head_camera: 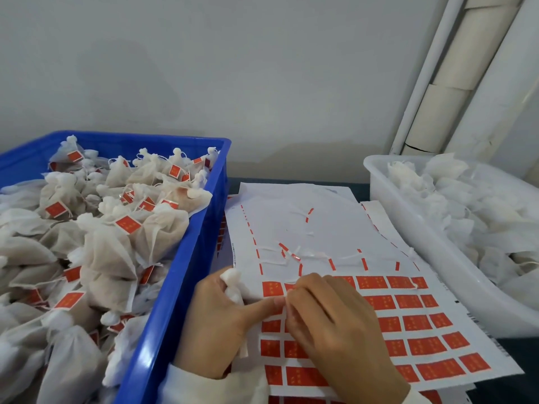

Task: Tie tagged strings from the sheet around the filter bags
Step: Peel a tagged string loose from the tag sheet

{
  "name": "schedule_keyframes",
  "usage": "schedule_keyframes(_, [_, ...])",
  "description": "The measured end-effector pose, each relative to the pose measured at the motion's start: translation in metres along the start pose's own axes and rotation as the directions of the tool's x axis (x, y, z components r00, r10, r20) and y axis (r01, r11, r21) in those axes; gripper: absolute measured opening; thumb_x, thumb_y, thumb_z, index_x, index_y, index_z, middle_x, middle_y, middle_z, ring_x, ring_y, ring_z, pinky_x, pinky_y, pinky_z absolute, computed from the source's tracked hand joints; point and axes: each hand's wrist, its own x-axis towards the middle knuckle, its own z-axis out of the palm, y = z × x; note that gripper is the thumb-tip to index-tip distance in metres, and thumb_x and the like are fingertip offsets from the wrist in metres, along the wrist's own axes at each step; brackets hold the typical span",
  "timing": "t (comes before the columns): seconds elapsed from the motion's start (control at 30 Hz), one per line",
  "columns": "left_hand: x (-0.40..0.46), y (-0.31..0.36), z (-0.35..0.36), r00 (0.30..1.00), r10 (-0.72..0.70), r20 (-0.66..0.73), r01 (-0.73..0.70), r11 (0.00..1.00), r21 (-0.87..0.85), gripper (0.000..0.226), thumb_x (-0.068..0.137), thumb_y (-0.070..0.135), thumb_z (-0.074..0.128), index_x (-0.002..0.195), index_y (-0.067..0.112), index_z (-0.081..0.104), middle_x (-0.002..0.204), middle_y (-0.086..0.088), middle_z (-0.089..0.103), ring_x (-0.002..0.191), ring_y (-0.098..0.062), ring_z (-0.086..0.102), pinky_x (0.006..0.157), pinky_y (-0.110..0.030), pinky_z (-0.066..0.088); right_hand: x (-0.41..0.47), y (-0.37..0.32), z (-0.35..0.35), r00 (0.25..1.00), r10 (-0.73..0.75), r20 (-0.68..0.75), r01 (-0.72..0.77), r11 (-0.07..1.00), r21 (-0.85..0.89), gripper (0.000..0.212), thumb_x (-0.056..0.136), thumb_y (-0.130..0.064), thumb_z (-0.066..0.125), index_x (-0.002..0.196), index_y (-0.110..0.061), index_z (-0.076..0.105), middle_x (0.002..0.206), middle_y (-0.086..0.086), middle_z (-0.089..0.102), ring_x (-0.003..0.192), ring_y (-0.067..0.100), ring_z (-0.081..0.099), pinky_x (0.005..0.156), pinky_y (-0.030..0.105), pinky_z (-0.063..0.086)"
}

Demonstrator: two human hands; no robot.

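A white sheet (320, 225) with rows of red tags (408, 323) lies on the table in front of me. My left hand (215, 322) grips the gathered neck of a white filter bag (233, 284) at the sheet's left edge, its thumb stretched toward my right hand. My right hand (335, 325) lies over the tags, its fingertips pinching at a tag or string next to the left thumb; what it pinches is hidden by the fingers. The upper part of the sheet is bare, with loose string ends (294, 255).
A blue crate (186, 272) on the left is heaped with tied, tagged bags (116, 228). A white tub (437, 246) on the right holds untagged bags (466, 205). More tag sheets lie underneath. Cardboard tubes (455, 83) lean on the wall at the right.
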Motion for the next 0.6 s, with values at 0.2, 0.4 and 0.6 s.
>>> schedule_keyframes(0.2, [-0.0018,0.0036,-0.0001,1.0,-0.024,-0.017,0.024,1.0,0.0,0.044,0.058,0.018,0.082,0.093,0.025,0.056,0.082,0.009,0.065,0.071,-0.01,0.065,0.059,-0.02,0.051,0.0024,0.002,0.0002,0.992,0.127,-0.012,-0.122,0.971,0.208,0.028,0.093,-0.024,0.048,0.077,-0.012,0.067,0.077,-0.002,0.063,0.069,0.005,0.055,0.066,0.011,0.045])
schedule_keyframes(0.4, [-0.0046,0.0065,-0.0018,0.999,0.04,-0.002,-0.04,0.998,-0.042,0.041,0.055,0.011,0.082,0.075,0.03,0.052,0.048,0.027,0.06,0.05,0.014,0.058,0.036,-0.004,0.039,-0.0017,0.0044,0.0015,0.979,0.202,-0.002,-0.19,0.928,0.321,0.017,0.088,-0.021,0.054,0.079,-0.013,0.066,0.08,-0.005,0.059,0.072,0.001,0.052,0.065,0.008,0.043])
schedule_keyframes(0.6, [-0.0066,0.0091,-0.0051,0.999,0.035,0.004,-0.035,0.996,-0.08,0.04,0.042,0.025,0.074,0.078,0.024,0.058,0.058,0.015,0.068,0.056,0.002,0.065,0.04,-0.008,0.044,-0.0055,0.0095,-0.0037,0.994,0.1,-0.041,-0.09,0.979,0.183,0.026,0.093,-0.025,0.051,0.088,-0.009,0.071,0.084,0.001,0.063,0.08,0.006,0.055,0.075,0.017,0.049])
